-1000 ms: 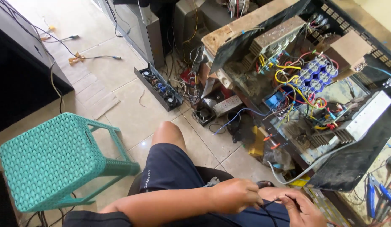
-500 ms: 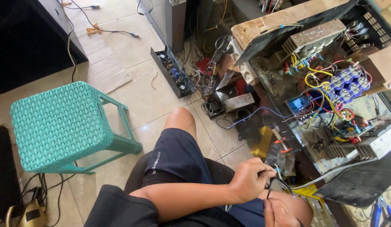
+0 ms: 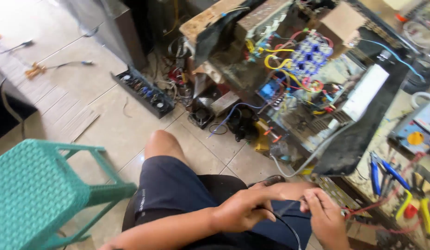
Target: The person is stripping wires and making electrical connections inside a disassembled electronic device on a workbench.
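a thin black wire runs between both hands low in the view, over the person's lap. the left hand has its fingers closed around the wire, and the right hand pinches its end between curled fingers, just beside the left — the two hands nearly touch. the person sits with a bare knee raised over the tiled floor. ahead stands an opened electronics chassis full of coloured wiring and blue capacitors. to the right lie blue-handled pliers and yellow-handled pliers — near the right hand. a teal plastic stool stands at the left.
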